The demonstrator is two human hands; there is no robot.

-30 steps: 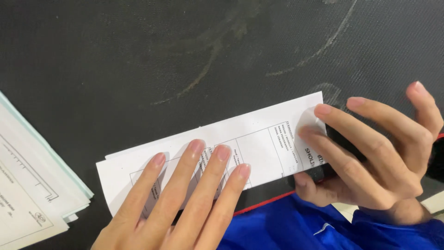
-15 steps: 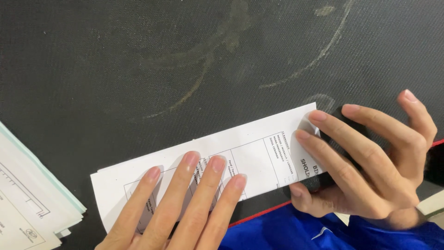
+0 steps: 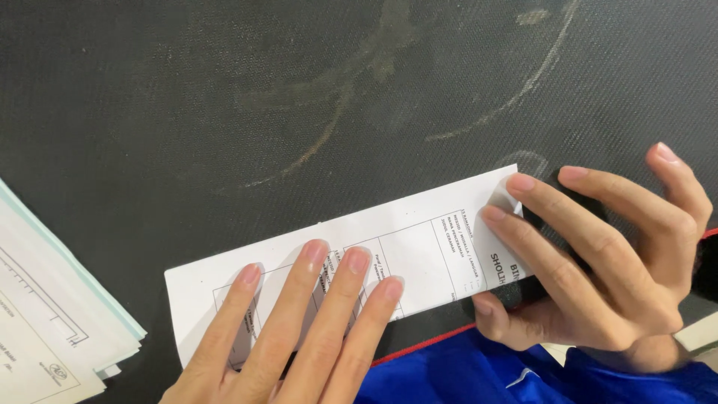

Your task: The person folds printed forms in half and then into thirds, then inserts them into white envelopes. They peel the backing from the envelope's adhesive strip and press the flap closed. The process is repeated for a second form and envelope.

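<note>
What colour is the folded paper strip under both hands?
White with black printed table lines, folded paper strip, seen best in the head view.

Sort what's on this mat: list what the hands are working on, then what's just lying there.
In hand:
- folded white printed sheet, pressed flat by left hand
- small dark object gripped by right hand at the sheet's end

Lying about:
- stack of papers, left edge
- dark mat
</note>
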